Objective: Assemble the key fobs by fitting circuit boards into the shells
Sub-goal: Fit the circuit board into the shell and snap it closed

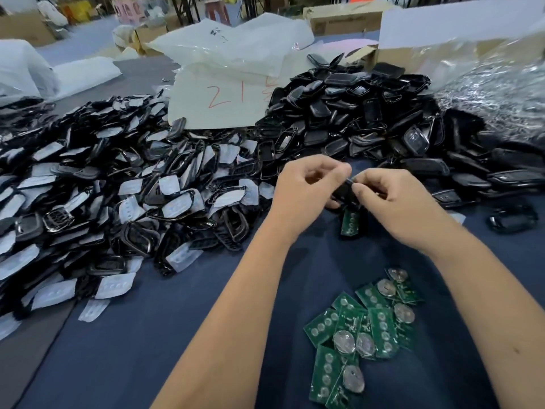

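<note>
- We see both hands raised together over the middle of the blue cloth (177, 335), fingers curled.
- Left hand (306, 193) and right hand (395, 202) both pinch one black shell (346, 191); most of the shell is hidden behind the fingers, so we cannot tell its orientation or whether a board sits inside.
- One green circuit board (351, 221) shows just below the held shell, upper end hidden by the hands; we cannot tell whether it lies on the cloth or hangs from the shell.
- A loose pile of circuit boards (362, 329) lies near the cloth's near edge, between the forearms; several carry round silver coin cells. The lowest boards are cut off by the frame.
- A heap of frames with white pads (97, 196) covers the cloth's left side, running past the left edge of view.
- A heap of black shells (354, 119) fills the far right; single pieces blur together.
- A lone black shell (513, 221) lies apart at the right edge.
- A white bag marked "21" (221, 95) stands between the heaps.
- A clear plastic bag (495, 84) occupies the far right corner, contents unreadable.
</note>
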The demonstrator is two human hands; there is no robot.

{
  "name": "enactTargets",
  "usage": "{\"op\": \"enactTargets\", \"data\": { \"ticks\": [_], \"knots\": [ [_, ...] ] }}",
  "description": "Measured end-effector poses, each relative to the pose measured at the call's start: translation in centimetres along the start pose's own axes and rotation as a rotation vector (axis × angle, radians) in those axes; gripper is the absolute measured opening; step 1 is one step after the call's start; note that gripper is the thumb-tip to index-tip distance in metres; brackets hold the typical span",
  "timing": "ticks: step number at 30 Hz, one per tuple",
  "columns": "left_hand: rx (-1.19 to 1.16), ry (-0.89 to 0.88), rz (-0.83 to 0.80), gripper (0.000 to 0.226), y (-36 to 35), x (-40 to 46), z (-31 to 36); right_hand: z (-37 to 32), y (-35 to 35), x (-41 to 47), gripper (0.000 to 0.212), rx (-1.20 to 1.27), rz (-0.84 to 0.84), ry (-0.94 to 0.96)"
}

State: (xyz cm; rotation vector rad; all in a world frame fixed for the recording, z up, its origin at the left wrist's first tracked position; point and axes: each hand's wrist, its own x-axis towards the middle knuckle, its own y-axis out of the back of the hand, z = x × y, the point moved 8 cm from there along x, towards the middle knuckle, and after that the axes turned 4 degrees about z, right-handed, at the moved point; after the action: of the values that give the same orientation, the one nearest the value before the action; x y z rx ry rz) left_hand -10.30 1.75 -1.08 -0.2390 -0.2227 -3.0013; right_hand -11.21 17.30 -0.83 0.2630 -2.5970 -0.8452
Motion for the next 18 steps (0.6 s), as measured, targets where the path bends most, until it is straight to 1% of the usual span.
{"op": "enactTargets", "data": {
  "ticks": [1, 3, 6, 8, 10, 12, 15, 17, 18],
  "knots": [
    [0.018, -0.008, 0.003, 0.007, 0.0, 0.0, 0.0, 0.0, 0.0, 0.0, 0.022, 0.023, 0.007, -0.001],
    [0.012, 0.019, 0.048, 0.011, 0.2, 0.0, -0.2, 0.2, 0.0, -0.1, 0.02, 0.131, 0.057, -0.028],
    [-0.129, 0.117, 0.084, 0.015, 0.1, -0.2, -0.7, 0.9, 0.4, -0.1, 0.015, 0.316, 0.183, -0.099],
    [-0.209, 0.169, 0.084, 0.014, -0.1, -0.5, -1.0, 1.5, 0.7, -0.1, 0.012, 0.462, 0.28, -0.147],
    [-0.205, 0.178, 0.051, 0.011, -0.5, -0.8, -0.9, 2.0, 1.1, -0.1, 0.013, 0.616, 0.358, -0.192],
    [-0.122, 0.163, -0.005, 0.005, -0.9, -0.9, -0.7, 2.3, 1.3, -0.1, 0.016, 0.667, 0.367, -0.2],
    [0.035, 0.088, -0.054, 0.002, -0.9, -0.7, -0.3, 2.4, 1.5, 0.0, 0.018, 0.618, 0.297, -0.182],
    [0.045, 0.062, -0.036, 0.003, -0.7, -0.6, -0.2, 2.6, 1.4, -0.1, 0.023, 0.682, 0.287, -0.219],
    [0.006, 0.069, -0.015, 0.003, -0.7, -0.5, -0.2, 2.7, 1.1, -0.1, 0.027, 0.782, 0.286, -0.263]
  ]
}}
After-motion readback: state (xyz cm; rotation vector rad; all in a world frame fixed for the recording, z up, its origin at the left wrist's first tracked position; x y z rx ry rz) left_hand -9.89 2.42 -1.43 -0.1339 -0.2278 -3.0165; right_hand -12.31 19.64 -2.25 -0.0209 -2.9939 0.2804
